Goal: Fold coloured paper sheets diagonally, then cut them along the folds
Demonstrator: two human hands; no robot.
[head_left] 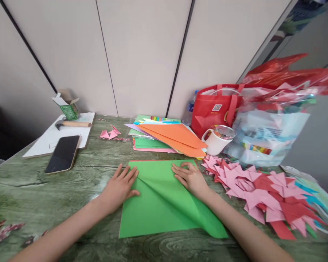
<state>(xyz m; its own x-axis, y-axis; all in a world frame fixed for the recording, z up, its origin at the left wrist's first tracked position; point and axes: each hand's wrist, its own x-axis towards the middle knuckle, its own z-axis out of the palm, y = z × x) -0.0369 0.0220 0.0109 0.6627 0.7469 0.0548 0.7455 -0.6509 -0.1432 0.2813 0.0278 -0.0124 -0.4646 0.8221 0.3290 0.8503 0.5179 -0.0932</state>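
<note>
A green paper sheet lies on the green marbled table in front of me, with a diagonal fold across it. My left hand lies flat with fingers spread on the sheet's left edge. Fingers bent, my right hand presses down on the folded flap near the sheet's far right corner. Neither hand grips anything.
A stack of coloured paper topped by orange sheets sits behind. A white mug, red bag and plastic bags stand right. Folded pink and red pieces pile at right. A phone, hammer and small box lie left.
</note>
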